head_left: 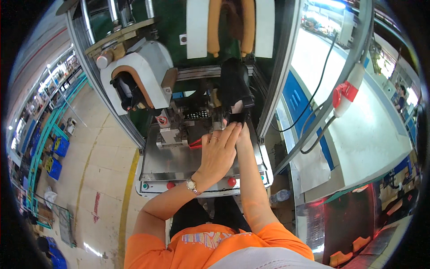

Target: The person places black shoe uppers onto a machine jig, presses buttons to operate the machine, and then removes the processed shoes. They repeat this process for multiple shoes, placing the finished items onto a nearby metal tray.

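On the right-hand mold of the machine in front of me sits a black shoe upper (234, 83). A dark piece of it (236, 118) hangs at its near end, where both my hands meet. My left hand (218, 150), with a ring and a wristwatch (192, 185), reaches across with long fingers and grips this dark edge. Close against it, my right hand (243, 136) holds the same edge from the right; its fingers are partly hidden. Inside the white and brown left-hand mold (139, 80) sits another dark upper (126, 92).
A metal machine plate (179, 163) lies under my hands, with a red button (231, 181) on its front edge. Metal frame posts (282, 67) flank the station. To the right, a cable with a red and white plug (345, 94) hangs beside a white machine (367, 121).
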Action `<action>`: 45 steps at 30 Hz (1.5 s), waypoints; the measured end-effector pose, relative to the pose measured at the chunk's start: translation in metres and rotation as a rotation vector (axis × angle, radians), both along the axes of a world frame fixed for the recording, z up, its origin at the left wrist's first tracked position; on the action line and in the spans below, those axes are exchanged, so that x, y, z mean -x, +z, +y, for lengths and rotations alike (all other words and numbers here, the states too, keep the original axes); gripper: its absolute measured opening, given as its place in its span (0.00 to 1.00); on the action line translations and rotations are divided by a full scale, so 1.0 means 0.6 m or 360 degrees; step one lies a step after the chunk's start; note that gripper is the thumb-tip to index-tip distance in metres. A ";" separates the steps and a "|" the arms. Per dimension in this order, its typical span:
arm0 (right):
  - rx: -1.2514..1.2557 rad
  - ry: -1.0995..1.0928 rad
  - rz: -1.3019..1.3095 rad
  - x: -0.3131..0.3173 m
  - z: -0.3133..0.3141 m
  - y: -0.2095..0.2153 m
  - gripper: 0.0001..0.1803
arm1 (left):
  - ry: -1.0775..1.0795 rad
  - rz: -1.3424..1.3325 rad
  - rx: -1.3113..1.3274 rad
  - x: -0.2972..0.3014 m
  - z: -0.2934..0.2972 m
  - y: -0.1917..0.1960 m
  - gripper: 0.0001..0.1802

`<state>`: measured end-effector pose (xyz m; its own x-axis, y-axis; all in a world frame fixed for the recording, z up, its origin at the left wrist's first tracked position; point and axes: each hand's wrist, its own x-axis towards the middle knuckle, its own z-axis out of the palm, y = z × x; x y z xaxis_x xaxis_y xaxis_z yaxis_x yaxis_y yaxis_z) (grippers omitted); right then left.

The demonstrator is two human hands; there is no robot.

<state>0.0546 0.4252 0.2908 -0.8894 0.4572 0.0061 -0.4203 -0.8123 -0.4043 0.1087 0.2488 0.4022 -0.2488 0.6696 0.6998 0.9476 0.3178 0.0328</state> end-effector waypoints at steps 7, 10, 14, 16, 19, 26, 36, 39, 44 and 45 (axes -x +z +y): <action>-0.0133 0.0029 0.0034 -0.013 0.011 -0.047 0.12 | -0.0289 -0.0219 -0.0294 -0.007 0.009 0.002 0.24; -0.0198 0.0052 0.0100 -0.011 0.016 -0.066 0.12 | -0.0802 -0.1048 -0.0578 -0.018 0.010 0.027 0.19; -0.0234 -0.0074 0.0077 -0.024 -0.002 -0.040 0.11 | -0.1268 -0.2630 -0.0782 -0.034 0.030 0.103 0.20; -0.0255 -0.0105 0.0083 -0.028 -0.009 -0.026 0.11 | -0.1313 -0.2917 -0.0918 -0.027 0.043 0.133 0.19; -0.0275 -0.0140 0.0084 -0.025 -0.017 -0.012 0.11 | -0.1408 -0.2856 -0.1187 -0.023 0.068 0.126 0.15; -0.0272 -0.0206 0.0081 -0.023 -0.016 -0.011 0.11 | -0.1114 -0.2385 -0.1404 -0.020 0.072 0.115 0.16; -0.0326 -0.0246 0.0139 -0.036 -0.023 -0.025 0.11 | -0.0945 -0.2160 -0.1437 -0.042 0.073 0.103 0.16; -0.0344 -0.0270 0.0163 -0.043 -0.020 -0.025 0.11 | -0.0963 -0.2171 -0.1388 -0.044 0.074 0.101 0.15; -0.0428 -0.0347 0.0272 -0.045 -0.037 -0.010 0.11 | -0.0958 -0.1673 -0.1050 -0.043 0.050 0.049 0.12; -0.0443 -0.0378 0.0300 -0.041 -0.041 0.002 0.11 | -0.0860 -0.1276 -0.0930 -0.039 0.043 0.029 0.08</action>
<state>0.0792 0.4008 0.2921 -0.7308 0.6073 0.3116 -0.6707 -0.5542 -0.4929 0.1324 0.2745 0.4194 -0.5439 0.4478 0.7097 0.5949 -0.3907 0.7025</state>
